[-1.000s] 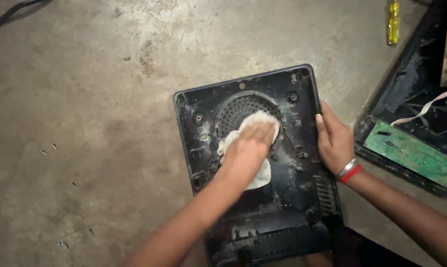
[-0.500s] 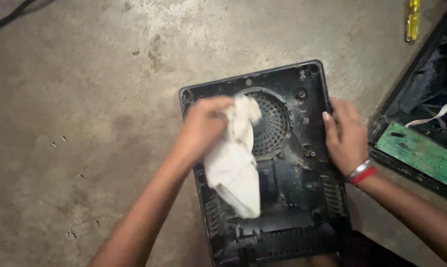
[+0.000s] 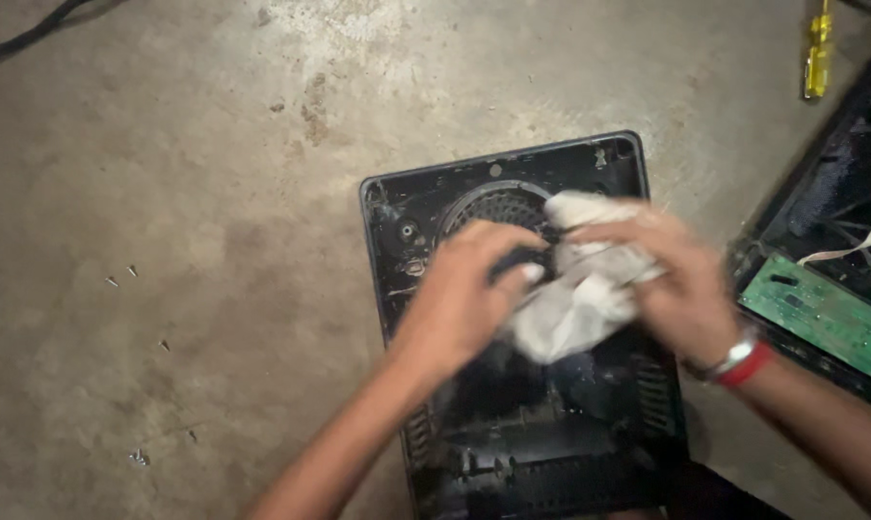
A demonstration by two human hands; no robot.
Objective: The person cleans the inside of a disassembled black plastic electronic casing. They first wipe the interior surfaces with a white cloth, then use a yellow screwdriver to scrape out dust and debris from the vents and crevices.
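1. Both hands meet over the black plastic housing (image 3: 527, 385). My left hand (image 3: 460, 299) has its fingers curled toward the white rag (image 3: 580, 289), tips touching its near edge. My right hand (image 3: 681, 289) is blurred; it appears closed on the rag's far side, though I cannot tell how firmly.
2. The rag hangs bunched between the two hands, just above the round vent grille (image 3: 493, 212).
3. Neither hand steadies the housing. A hard wipe could, in my judgement, skid it across the concrete floor (image 3: 166, 193).
4. Rag fibres could snag on the grille or the screw posts.
5. The green circuit board (image 3: 821, 313) lies just beside my right wrist; a wide elbow swing could strike it.
6. Loose screws (image 3: 119, 276) lie well apart to the left and could be scattered.
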